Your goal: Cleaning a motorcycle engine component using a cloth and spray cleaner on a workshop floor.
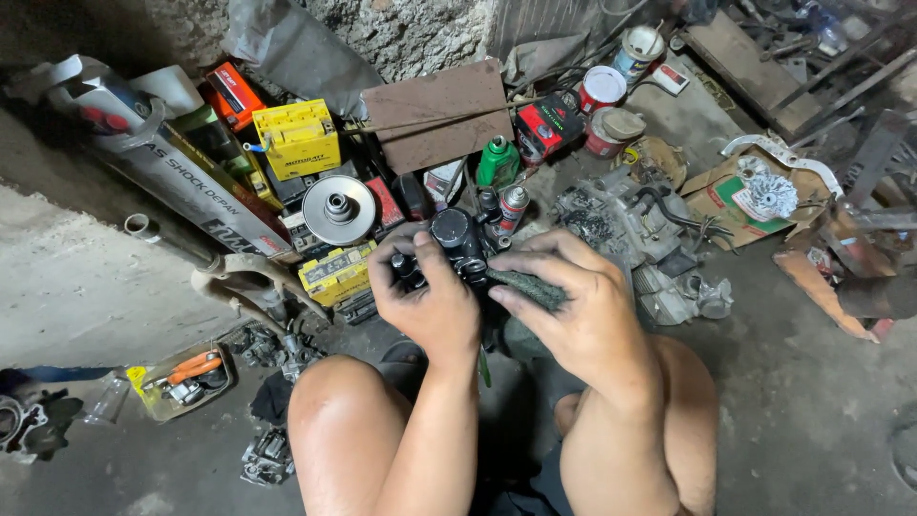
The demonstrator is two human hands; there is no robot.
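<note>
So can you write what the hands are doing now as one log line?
left hand: grips black engine part | right hand: presses dark scouring pad to it | floor: battery boxes, cans, engine pieces

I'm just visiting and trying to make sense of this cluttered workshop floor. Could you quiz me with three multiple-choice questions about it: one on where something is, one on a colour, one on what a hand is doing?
1. Where does the round silver pulley disc lie?
A. in front of the person, left of the hands
B. on the person's knee
C. on the cardboard at the right

2. What colour is the boxy battery near the wall?
A. blue
B. yellow
C. white

3. What is the left hand doing?
A. resting flat on the floor
B. holding an orange plier
C. gripping a black metal part

Answers:
1 A, it sits among the boxes left of the hands.
2 B, its casing is plainly yellow.
3 C, the fingers wrap the part while the right hand presses a dark scouring pad to it.
</note>
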